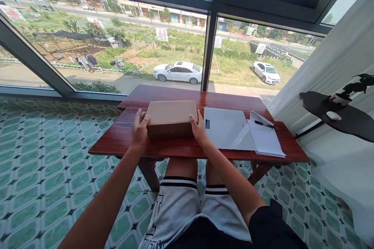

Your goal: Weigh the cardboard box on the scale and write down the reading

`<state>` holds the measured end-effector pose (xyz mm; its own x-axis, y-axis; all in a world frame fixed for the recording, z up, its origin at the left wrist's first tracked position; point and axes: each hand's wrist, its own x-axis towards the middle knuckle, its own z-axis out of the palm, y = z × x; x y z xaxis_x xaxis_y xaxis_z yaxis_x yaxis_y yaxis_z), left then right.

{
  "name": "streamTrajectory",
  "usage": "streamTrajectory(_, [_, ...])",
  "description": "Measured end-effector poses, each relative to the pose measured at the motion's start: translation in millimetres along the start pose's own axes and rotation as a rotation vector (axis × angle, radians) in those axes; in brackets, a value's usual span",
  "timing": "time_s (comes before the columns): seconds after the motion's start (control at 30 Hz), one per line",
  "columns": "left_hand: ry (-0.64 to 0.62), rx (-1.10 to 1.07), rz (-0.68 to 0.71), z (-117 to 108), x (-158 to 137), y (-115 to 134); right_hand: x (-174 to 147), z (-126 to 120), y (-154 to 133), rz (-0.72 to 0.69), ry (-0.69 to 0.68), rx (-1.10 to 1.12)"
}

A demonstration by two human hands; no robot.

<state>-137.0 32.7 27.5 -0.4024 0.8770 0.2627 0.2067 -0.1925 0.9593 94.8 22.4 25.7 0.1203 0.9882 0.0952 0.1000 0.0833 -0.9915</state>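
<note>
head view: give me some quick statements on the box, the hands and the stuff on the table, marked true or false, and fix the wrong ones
1. The left grip and the right grip are on opposite sides of the cardboard box. True.
2. The box's top flaps stand open. False: its top is closed.
3. The flat grey slab lies between the box and the paper. True.
4. The pen lies on the floor. False: the black pen lies on the paper.
5. A white car stands outside the window. True.
6. The table is white plastic. False: the table is reddish brown with a wood grain.
</note>
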Motion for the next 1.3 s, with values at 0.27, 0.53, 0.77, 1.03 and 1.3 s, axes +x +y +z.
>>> streamTrajectory(0.27, [0.102,0.478,0.574,-4.6,-8.7,48.1,-2.5,-42.5,-4.6,-0.324,0.181,-0.159])
streamTrajectory(0.53, [-0.085,0.675,1.114,45.5,-49.5,107.1,0.3,-111.3,-17.5,-0.418,0.224,-0.231])
streamTrajectory(0.77, [-0.356,0.662,1.438,114.9,-91.9,131.0,-4.5,-177.5,-11.2,-0.412,0.351,-0.389])
streamTrajectory(1.03, [-0.736,0.618,1.685,177.1,-143.7,124.0,-10.7,-278.2,11.1,-0.382,0.5,-0.6])
streamTrajectory(1.3, [-1.027,0.507,1.885,234.6,-188.0,110.5,-11.0,-373.6,46.2,-0.297,0.539,-0.994])
